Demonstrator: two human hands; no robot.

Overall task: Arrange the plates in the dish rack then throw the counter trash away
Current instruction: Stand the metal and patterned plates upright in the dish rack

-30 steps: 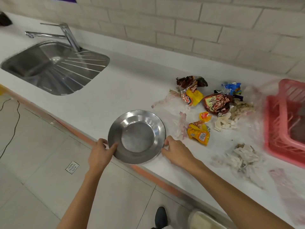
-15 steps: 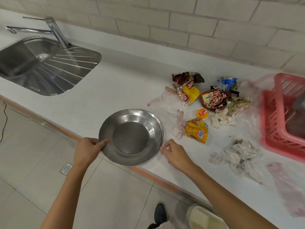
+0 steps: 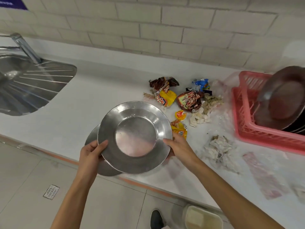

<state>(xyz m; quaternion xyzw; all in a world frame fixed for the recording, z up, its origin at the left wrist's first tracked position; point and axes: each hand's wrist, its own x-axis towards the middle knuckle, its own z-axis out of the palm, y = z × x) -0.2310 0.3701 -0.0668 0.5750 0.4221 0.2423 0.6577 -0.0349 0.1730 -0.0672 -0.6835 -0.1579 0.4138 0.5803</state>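
The white tabletop (image 3: 99,100) fills most of my view, with the steel sink (image 3: 24,86) set into it out at 9 o'clock. The pink dish rack (image 3: 264,138) sits at 3 o'clock, and the dark plates (image 3: 283,100) already in it lean on edge. At centre is the steel plate (image 3: 135,136), face up and close to level, lifted clear of the tabletop near its front edge. A second plate (image 3: 107,170) peeks out beneath it, offset toward 8 o'clock. The counter trash (image 3: 188,100), crumpled wrappers and tissue, lies between the plates and the rack, from 12 to 3 o'clock of the raised plate. The left grip (image 3: 90,156) holds the rim at 9 o'clock, thumb on top and fingers curled under. The right grip (image 3: 179,146) pinches the opposite rim at 3 o'clock in the same way. I cannot tell which fingers carry the lower plate. From both grips the rack lies off at about 2 o'clock, across the trash, and the right grip is the nearer one. A round plate has no long axis to line up, so I judge that the coming move turns on tipping it from flat onto its edge to match the leaning plates.
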